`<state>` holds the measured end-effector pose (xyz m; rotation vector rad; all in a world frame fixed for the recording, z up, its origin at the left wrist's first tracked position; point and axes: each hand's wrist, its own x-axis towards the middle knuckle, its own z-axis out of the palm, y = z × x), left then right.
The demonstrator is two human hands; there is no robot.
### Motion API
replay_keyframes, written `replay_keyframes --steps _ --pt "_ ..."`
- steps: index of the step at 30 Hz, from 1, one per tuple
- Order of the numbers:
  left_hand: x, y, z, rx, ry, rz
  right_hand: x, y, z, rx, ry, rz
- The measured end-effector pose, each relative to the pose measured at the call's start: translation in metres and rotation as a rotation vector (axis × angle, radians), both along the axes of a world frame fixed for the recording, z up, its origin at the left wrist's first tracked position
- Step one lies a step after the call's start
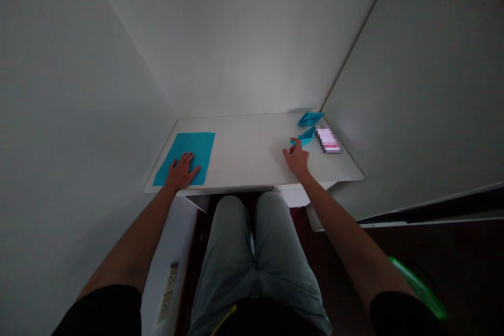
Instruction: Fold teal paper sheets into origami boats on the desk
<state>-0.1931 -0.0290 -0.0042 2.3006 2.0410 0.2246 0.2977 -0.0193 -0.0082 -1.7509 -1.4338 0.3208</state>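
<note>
A flat sheet of blue paper (pixel 197 144) lies at the left end of the white table. My left hand (pixel 181 170) rests on it, palm down with the fingers spread. Toward the right end, my right hand (pixel 297 160) hovers beside a folded blue paper boat (pixel 307 136), its fingers apart and loosely bent. One fingertip overlaps the boat's left tip; whether it touches I cannot tell. Just behind sits a second folded blue paper boat (pixel 311 118), near the back wall.
A phone (pixel 328 139) with a lit, blurred screen lies right of the boats. Walls enclose the white table (pixel 244 152) at the left, back and right. My legs are against its front edge. Wall sockets (pixel 168 294) show low on the left, and a green glowing strip (pixel 419 289) at lower right.
</note>
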Motion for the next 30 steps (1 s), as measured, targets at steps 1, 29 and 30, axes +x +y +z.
replay_keyframes --steps 1,29,30 --pt "0.0 0.0 0.0 0.001 -0.003 -0.002 0.011 0.003 0.0 -0.025 -0.059 -0.042" --pt "0.206 0.004 0.002 0.164 -0.811 -0.153 -0.013 0.011 -0.004 0.004 0.174 0.064" --pt "0.217 0.001 -0.004 0.154 -0.874 -0.14 -0.028 0.008 -0.005 0.004 0.172 0.17"
